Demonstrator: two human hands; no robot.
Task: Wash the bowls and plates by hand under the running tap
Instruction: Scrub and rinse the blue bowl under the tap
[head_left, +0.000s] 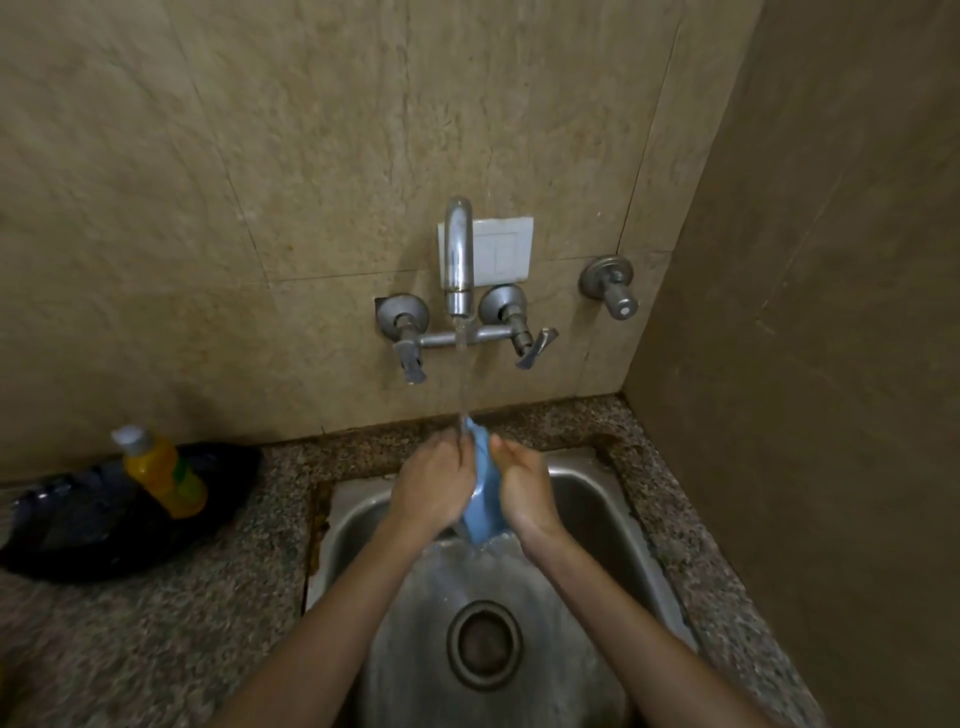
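Head view: left hand (434, 478) and right hand (524, 486) clamp blue dish (485, 499) edge-on between them, fingers curled against opposite faces. Plate or bowl: cannot tell. Water stream (462, 384) strikes top edge just above grip; tap spout (458, 254) higher. Steel sink (597, 499) below grip. Judgement: light, rigid, wet, hence slippery; hold by rim, both sides. Yellow bottle (161, 473) well left of grip.

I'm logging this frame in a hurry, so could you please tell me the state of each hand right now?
Left hand: grips the blue dish.
Right hand: grips the blue dish from the other side.
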